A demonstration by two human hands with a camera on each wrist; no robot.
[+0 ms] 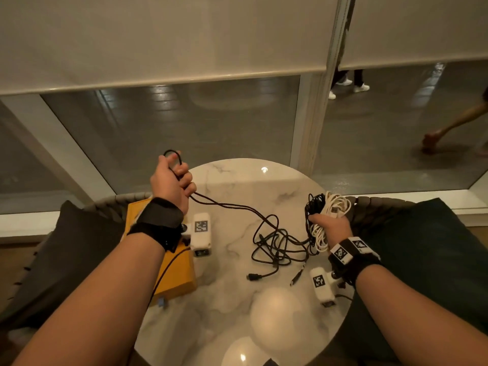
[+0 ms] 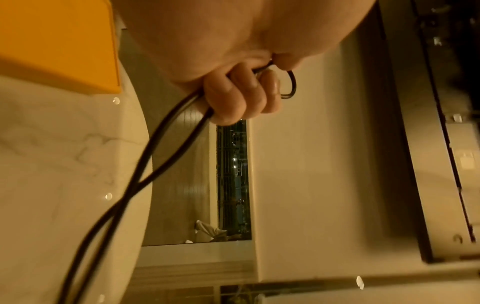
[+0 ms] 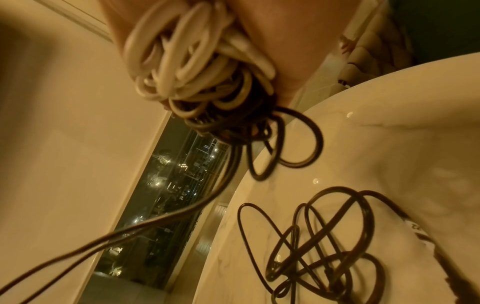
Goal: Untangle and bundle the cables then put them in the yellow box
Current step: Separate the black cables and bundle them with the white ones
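Note:
My left hand (image 1: 174, 178) is raised over the table's far left and grips a doubled black cable (image 1: 232, 207), with a small loop sticking out above the fist. In the left wrist view the curled fingers (image 2: 241, 98) close round both strands of the black cable (image 2: 145, 170). My right hand (image 1: 330, 223) at the table's right edge holds a bunch of white cable (image 1: 335, 207) and black cable coils (image 1: 313, 204); the right wrist view shows the white coils (image 3: 182, 61) against the palm. A loose black tangle (image 1: 277, 244) lies on the table between the hands. The yellow box (image 1: 177, 273) sits under my left wrist.
The round marble table (image 1: 237, 186) stands against a window with lowered blinds. Dark cushioned chairs (image 1: 66, 247) flank it left and right. Two cable plugs (image 1: 254, 277) lie near the table's middle. Pale round reflections show on the near tabletop.

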